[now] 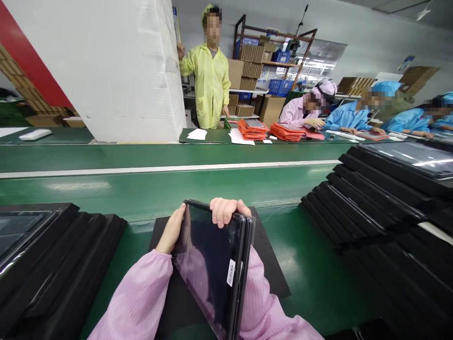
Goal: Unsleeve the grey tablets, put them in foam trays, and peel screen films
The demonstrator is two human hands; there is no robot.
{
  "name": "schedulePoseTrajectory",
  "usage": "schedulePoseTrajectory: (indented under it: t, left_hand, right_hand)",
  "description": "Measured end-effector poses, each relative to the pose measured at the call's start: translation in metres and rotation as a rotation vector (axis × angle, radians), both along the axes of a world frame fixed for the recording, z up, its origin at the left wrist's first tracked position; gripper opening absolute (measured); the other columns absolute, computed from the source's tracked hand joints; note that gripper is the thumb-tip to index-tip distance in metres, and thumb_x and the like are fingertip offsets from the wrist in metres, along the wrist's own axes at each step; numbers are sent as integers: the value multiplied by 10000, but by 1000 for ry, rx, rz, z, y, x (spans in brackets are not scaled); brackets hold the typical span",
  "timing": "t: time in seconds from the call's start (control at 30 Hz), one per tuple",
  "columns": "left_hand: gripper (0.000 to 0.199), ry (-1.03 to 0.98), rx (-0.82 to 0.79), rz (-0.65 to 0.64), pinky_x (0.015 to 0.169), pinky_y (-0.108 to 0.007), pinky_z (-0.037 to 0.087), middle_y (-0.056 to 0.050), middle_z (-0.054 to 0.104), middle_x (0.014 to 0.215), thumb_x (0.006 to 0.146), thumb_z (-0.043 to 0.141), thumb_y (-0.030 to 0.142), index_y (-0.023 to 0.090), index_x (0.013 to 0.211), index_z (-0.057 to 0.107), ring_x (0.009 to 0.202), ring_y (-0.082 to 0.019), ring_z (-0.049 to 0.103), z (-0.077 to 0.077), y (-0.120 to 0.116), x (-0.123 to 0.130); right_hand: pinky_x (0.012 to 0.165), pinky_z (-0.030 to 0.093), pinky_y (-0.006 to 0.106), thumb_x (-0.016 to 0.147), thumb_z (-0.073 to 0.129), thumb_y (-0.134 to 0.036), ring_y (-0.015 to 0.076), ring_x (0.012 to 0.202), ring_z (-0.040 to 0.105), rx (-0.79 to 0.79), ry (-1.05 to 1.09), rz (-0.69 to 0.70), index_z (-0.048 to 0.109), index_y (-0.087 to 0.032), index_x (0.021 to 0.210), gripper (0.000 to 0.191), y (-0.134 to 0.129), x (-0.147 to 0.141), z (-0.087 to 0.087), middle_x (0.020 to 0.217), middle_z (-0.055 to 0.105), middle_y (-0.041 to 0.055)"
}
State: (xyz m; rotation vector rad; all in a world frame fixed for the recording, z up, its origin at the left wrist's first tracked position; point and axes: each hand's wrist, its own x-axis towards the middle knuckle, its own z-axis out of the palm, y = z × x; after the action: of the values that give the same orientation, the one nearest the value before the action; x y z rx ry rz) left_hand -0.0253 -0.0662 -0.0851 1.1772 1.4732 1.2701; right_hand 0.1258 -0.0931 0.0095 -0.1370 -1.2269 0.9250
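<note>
My left hand [171, 231] is closed on the left edge of a pair of flat black tablets [208, 255], pressed face to back and tilted up on edge. My right hand [227, 211] reaches over their top right corner, its fingers curled onto the glossy front screen. A white barcode label [230, 272] sits near the right edge of that screen. Beneath the tablets lies a black sheet [271, 264] on the green work surface. Pink sleeves cover both my arms, and the tablets hide part of the right one.
Black trays with tablets are stacked high at right [375, 198] and lower at left [81, 245]. A green conveyor belt [148, 189] runs across. Beyond it are orange bundles [252, 130], a white pillar [130, 71], a person in yellow [210, 85] and several seated co-workers.
</note>
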Motion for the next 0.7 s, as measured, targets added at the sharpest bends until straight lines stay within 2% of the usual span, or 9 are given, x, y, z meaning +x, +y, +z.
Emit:
schedulePoseTrajectory:
  t: [0.07,0.13,0.27,0.37,0.47,0.57,0.7]
  left_hand:
    - [585,14,-116,-60,781,-379,525,-124,737,815,784,506,731,173,701,659,832,-291,688,5,0,-11]
    - [642,34,-182,-69,738,-373,522,-116,730,726,777,480,774,171,649,659,775,-297,690,14,3,-18]
    - [665,57,-204,-38,798,-337,511,-106,762,807,792,459,777,163,717,703,881,-295,700,24,15,-19]
    - [660,40,-245,-67,784,-334,526,-117,771,814,809,457,757,158,728,721,853,-291,715,15,20,-18]
    - [619,16,-295,-106,793,-329,541,-122,775,810,841,465,703,155,766,744,835,-281,732,2,21,-19]
    - [618,10,-305,-101,815,-317,543,-124,779,839,855,447,696,158,790,743,867,-272,737,-5,20,-23]
    - [659,32,-304,-79,795,-321,546,-133,779,880,844,433,733,148,812,734,911,-285,733,-4,20,-25]
  right_hand:
    - [553,387,376,938,351,-434,150,328,413,86,-23,0,422,-255,427,546,0,1,0,314,439,-27]
    - [589,393,396,908,373,-435,151,319,421,127,-45,2,435,-256,414,529,0,0,-2,307,451,-27]
    - [725,399,435,862,425,-430,168,386,473,125,-69,33,531,-253,451,460,2,-3,-12,358,521,-10]
    - [826,384,448,833,451,-454,185,460,478,-49,-1,-15,533,-259,456,432,8,-5,-21,366,491,-7]
    - [817,391,452,802,475,-494,201,496,458,-212,21,-50,528,-270,465,407,16,-8,-26,365,455,-4]
    - [796,397,443,794,486,-510,207,515,451,-254,35,-60,529,-274,491,386,20,-13,-27,382,455,-6]
    - [804,400,439,795,497,-496,207,534,453,-291,62,-67,539,-270,517,361,18,-20,-25,407,469,-7]
